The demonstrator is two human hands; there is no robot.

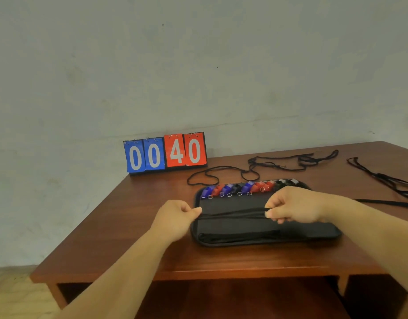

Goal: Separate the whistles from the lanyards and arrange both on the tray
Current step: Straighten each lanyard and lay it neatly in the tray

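Note:
A black tray [313, 234] lies on the brown table. Along its far edge runs a row of several blue, red and black whistles [246, 188]. Across the tray's middle stretches a folded black lanyard [232, 214]. My left hand [175, 215] pinches its left end at the tray's left rim. My right hand [295, 207] pinches the other end over the tray's right half. Another folded black lanyard [239, 236] lies along the tray's near side.
Loose black lanyards [288, 161] sprawl on the table behind the tray, and more [387, 180] lie at the right. A flip scoreboard [165, 153] reading 00 40 stands at the table's back left against the wall. The table's front edge [198, 275] is near me.

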